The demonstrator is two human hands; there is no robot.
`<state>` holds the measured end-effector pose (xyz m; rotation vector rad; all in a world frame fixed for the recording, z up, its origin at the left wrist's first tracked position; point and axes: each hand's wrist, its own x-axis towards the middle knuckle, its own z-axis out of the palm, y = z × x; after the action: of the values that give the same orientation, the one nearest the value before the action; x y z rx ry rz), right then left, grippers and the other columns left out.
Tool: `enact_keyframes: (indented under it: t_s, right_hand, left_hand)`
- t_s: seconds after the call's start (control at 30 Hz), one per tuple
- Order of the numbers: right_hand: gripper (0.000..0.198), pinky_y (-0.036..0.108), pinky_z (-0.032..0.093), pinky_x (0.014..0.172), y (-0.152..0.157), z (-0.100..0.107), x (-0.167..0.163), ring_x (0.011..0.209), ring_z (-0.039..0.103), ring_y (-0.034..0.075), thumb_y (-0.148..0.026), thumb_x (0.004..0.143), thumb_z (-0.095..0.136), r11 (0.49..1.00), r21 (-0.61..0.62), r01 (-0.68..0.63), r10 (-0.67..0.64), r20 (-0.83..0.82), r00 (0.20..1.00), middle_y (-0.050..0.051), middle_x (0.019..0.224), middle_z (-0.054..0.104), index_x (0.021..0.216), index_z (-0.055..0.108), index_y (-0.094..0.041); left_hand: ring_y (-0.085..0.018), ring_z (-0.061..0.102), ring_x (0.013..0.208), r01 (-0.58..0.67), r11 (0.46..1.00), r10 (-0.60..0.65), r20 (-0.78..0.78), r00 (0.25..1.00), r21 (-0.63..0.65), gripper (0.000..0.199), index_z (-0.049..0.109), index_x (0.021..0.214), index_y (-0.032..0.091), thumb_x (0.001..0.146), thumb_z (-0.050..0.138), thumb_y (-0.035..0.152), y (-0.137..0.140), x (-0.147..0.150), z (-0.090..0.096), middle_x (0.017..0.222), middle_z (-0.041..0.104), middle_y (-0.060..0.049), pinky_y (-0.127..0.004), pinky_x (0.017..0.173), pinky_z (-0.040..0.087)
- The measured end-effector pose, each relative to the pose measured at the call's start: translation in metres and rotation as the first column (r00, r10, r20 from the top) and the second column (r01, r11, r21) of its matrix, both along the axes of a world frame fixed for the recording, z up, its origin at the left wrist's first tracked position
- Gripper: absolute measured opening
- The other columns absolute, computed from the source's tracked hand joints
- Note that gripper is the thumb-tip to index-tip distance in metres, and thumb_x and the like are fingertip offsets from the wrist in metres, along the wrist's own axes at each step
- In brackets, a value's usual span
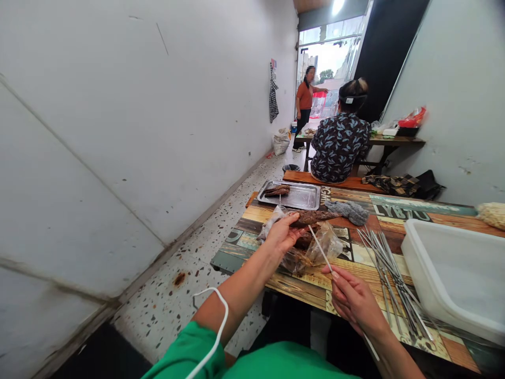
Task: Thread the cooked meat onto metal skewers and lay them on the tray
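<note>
- Holding a dark brown piece (319,217), looks like meat, in the left hand (284,231) just above the plastic bag (329,246). Thumb on top, other fingers underneath, clamped on the piece's 9 o'clock end.
- Right hand (353,295) at 5 o'clock from the piece: fingers together, clamped on a metal skewer (321,251) aimed toward 11 o'clock. Tip is at the piece's 6 o'clock side; cannot tell if it touches or has gone in.
- Done, as far as shows: brown portion (278,191) lies on the metal tray (310,198) at 10 o'clock, thin rod poking out toward 6 o'clock. Reads as skewered already; one piece or several, unclear.
- Under way: current piece, judged at the very start of skewering, since the skewer's visible length is bare.
- Left: more brown meat (304,241) in the bag, at 6 o'clock below the held piece; amount hidden by hand and plastic.
- Left too: skewer bundle (389,271) loose on the table (307,280) at 4 o'clock, nothing threaded on the lengths that show. Many rods against one filled tray spot, so probably early in the batch.
- Grey cloth (349,211) just beside the piece at 3 o'clock, white tub (418,273) beyond the bundle, also about 4 o'clock; neither in use.
</note>
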<state>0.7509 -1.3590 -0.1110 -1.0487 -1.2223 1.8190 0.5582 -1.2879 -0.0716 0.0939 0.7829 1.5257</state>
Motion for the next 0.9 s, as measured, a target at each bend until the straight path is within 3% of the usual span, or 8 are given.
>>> enact_keyframes:
  t_s: [0.2, 0.53, 0.67, 0.9]
  right_hand:
    - [0.060, 0.017, 0.013, 0.036, 0.001, -0.011, 0.003, 0.036, 0.017, 0.002, -0.058, 0.074, 0.068, 0.999, 0.033, 0.016, -0.016, 0.009, 1.000, -0.014, 0.046, 0.024, 0.111, 0.057, -0.013]
    - [0.057, 0.017, 0.015, 0.031, 0.003, 0.002, -0.009, 0.030, 0.015, 0.001, -0.056, 0.072, 0.069, 0.998, 0.021, 0.065, -0.064, -0.037, 0.997, -0.016, 0.042, 0.026, 0.108, 0.057, -0.013]
    - [0.058, 0.017, 0.019, 0.032, 0.003, -0.002, -0.002, 0.030, 0.023, 0.002, -0.058, 0.074, 0.066, 0.999, 0.052, 0.013, -0.015, 0.027, 1.000, -0.013, 0.046, 0.035, 0.110, 0.057, -0.014]
    - [0.056, 0.018, 0.017, 0.035, 0.004, -0.007, 0.003, 0.035, 0.021, 0.002, -0.064, 0.070, 0.067, 0.995, 0.080, 0.054, -0.062, 0.096, 0.993, -0.013, 0.046, 0.028, 0.095, 0.059, -0.014]
  left_hand:
    - [-0.014, 0.065, 0.070, -0.002, 0.999, 0.003, -0.023, 1.000, 0.048, 0.011, 0.061, 0.076, 0.012, 0.079, 0.059, 0.001, -0.002, 0.004, 0.003, 0.075, 0.067, -0.003, -0.034, 0.078, 0.058]
    - [-0.012, 0.064, 0.064, 0.017, 1.000, -0.016, -0.028, 0.999, 0.014, 0.011, 0.060, 0.078, 0.012, 0.081, 0.058, 0.002, -0.008, 0.018, 0.001, 0.073, 0.067, -0.003, -0.026, 0.062, 0.056]
    - [-0.012, 0.064, 0.063, -0.019, 1.000, 0.018, -0.012, 1.000, -0.024, 0.011, 0.060, 0.077, 0.012, 0.081, 0.058, 0.001, -0.004, 0.012, 0.000, 0.072, 0.066, -0.003, -0.027, 0.063, 0.056]
    - [-0.012, 0.063, 0.063, -0.006, 1.000, 0.005, -0.026, 1.000, -0.007, 0.011, 0.061, 0.078, 0.012, 0.079, 0.059, 0.002, -0.005, 0.018, -0.004, 0.072, 0.067, -0.003, -0.026, 0.062, 0.056]
